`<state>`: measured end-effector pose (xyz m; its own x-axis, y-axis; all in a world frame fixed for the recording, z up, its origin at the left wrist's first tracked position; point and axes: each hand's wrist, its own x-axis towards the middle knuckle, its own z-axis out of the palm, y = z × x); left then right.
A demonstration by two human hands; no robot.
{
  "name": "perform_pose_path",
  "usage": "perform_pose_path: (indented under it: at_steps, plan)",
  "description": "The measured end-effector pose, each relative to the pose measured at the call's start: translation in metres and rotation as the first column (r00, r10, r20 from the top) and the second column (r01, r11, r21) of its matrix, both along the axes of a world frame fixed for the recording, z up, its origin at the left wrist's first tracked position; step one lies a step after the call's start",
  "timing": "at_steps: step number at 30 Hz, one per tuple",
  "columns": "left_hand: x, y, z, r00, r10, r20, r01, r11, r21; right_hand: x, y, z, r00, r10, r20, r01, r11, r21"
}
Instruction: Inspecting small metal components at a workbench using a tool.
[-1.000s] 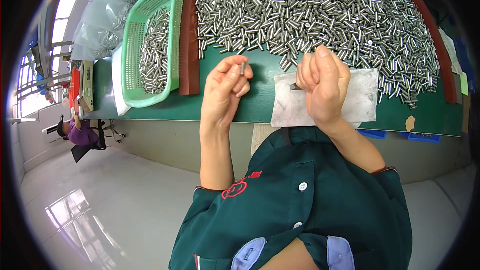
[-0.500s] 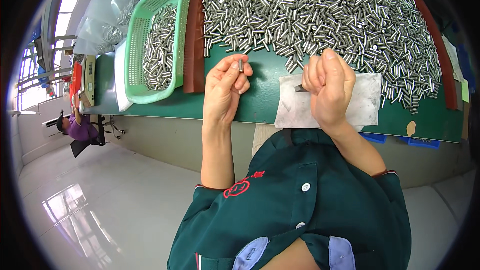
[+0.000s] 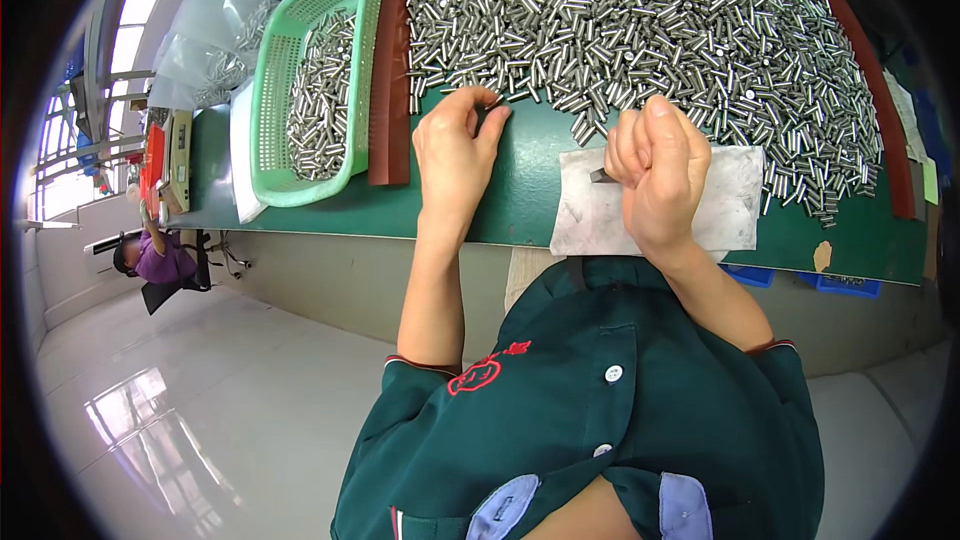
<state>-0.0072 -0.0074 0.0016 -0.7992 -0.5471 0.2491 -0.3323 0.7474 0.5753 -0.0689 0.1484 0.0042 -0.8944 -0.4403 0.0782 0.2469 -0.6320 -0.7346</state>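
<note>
- On the green table (image 3: 525, 175), a wide heap of short metal pins (image 3: 640, 30) lies between two red-brown strips, one at the left side (image 3: 390, 130) and one at the right side (image 3: 895, 165).
- The left hand (image 3: 455, 145) is at the near edge of this heap, with thumb and forefinger bent toward the nearest pins; their tips stand slightly apart, and I cannot tell if a pin is between them.
- The right hand (image 3: 655, 175) is closed as a fist around a dark flat piece (image 3: 601, 177), whose end comes out at the left side of the fist.
- Below this fist lies a whitish, stained cloth (image 3: 580, 220), near the table edge.
- To the left of the left strip stands a light green basket (image 3: 268, 110), which contains more pins of the same kind.
- Beyond the basket are clear plastic bags (image 3: 195, 55).
</note>
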Motion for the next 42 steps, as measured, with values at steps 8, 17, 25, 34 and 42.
perform_pose_path:
  at_steps: [8,17,25,34,42]
  plan:
    - [0.006,0.003,0.003,0.995,-0.057,-0.086,0.086,0.917,0.389,0.0,-0.001,0.002,0.998,-0.022,-0.051,0.026,0.997,0.078]
    - [0.018,0.005,0.001,0.947,-0.02,-0.321,0.315,0.253,0.915,-0.001,0.001,0.001,1.0,0.003,0.02,-0.003,1.0,-0.013]
    - [0.02,0.005,-0.003,0.94,0.013,-0.341,0.337,0.133,0.932,0.0,0.001,0.001,1.0,0.003,0.024,-0.003,1.0,-0.002]
    - [0.01,0.025,0.008,0.986,-0.099,-0.134,0.166,0.642,0.748,-0.002,-0.001,0.001,1.0,-0.009,-0.005,0.009,0.999,0.047]
    - [-0.011,0.05,0.006,0.971,-0.239,0.012,0.237,0.968,0.083,-0.001,0.0,0.003,1.0,-0.011,0.016,0.011,0.999,0.039]
